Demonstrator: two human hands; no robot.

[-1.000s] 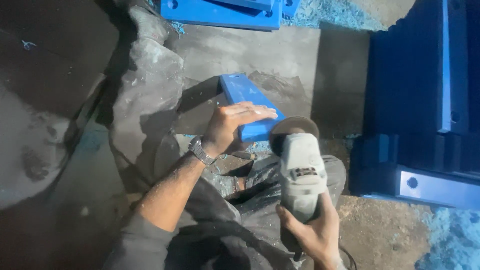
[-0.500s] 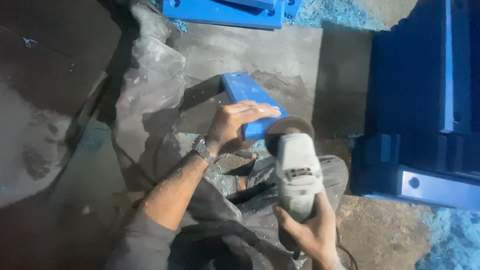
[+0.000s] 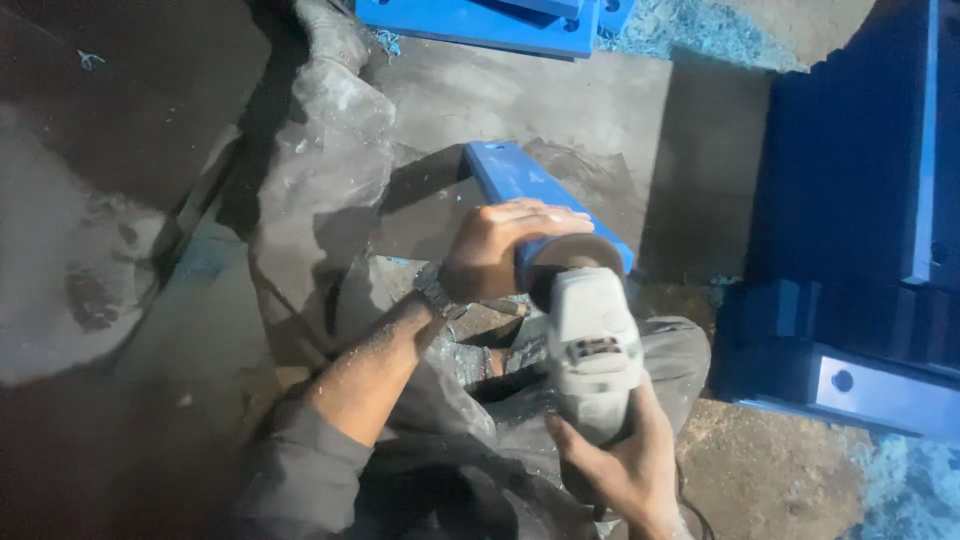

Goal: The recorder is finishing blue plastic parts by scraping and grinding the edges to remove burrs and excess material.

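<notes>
Blue bar (image 3: 520, 180), a flat painted piece w/ a small hole near its far end, lies on the grey floor (image 3: 560, 100) roughly mid-scene, running from upper left down toward the person's lap. Left hand (image 3: 500, 250) lies palm-down over its near part, fingers spread and pressing rather than wrapping round it, prob. to pin it flat so it doesn't skid. Right at that hand's fingertips sits the disc end of a grey angle grinder (image 3: 590, 340), meeting the bar's near end; can't tell if the disc is spinning. Right hand (image 3: 620, 465) is clenched round the grinder's rear body, a grip low and close to the torso, which likely gives steadier control. Bar's near end rests by the person's grey trouser knee (image 3: 670, 350), so work is kept within reach. Further out: crumpled grey plastic sheet (image 3: 330, 150) to the left, more blue plates (image 3: 480, 20) at the floor's far edge, a dark blue stack (image 3: 850, 200) at right.
</notes>
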